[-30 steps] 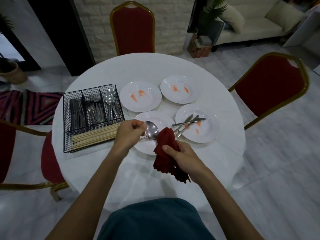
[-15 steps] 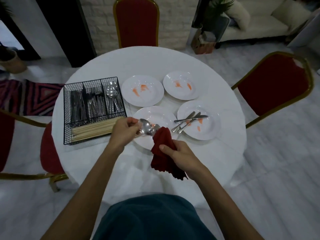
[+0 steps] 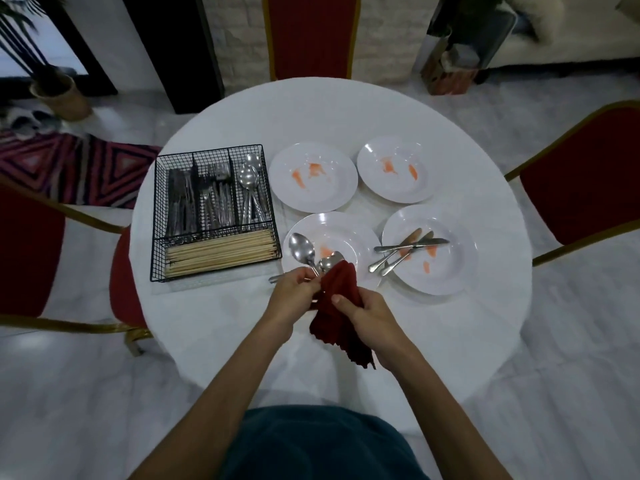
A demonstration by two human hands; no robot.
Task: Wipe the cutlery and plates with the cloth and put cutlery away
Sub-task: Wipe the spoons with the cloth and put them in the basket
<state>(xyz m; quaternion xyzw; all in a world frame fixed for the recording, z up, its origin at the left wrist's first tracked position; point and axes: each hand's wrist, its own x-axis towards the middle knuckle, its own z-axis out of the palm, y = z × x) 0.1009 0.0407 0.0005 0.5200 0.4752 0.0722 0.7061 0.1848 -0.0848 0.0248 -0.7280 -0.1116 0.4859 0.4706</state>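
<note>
Two spoons [image 3: 302,250] were pinched by their handles in the left hand [image 3: 294,295] over the near-edge plate [image 3: 360,237], bowls raised for wiping; red cloth [image 3: 337,299] was bunched in the closed right hand [image 3: 367,311] around one bowl; wire caddy [image 3: 211,216] sat at the tabletop's left edge

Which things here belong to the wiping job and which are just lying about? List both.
Job: red cloth in right hand; two spoons in left hand; four smeared plates; cutlery on the right plate; wire caddy.

Lying about: red chairs, striped rug, potted plant.
</note>
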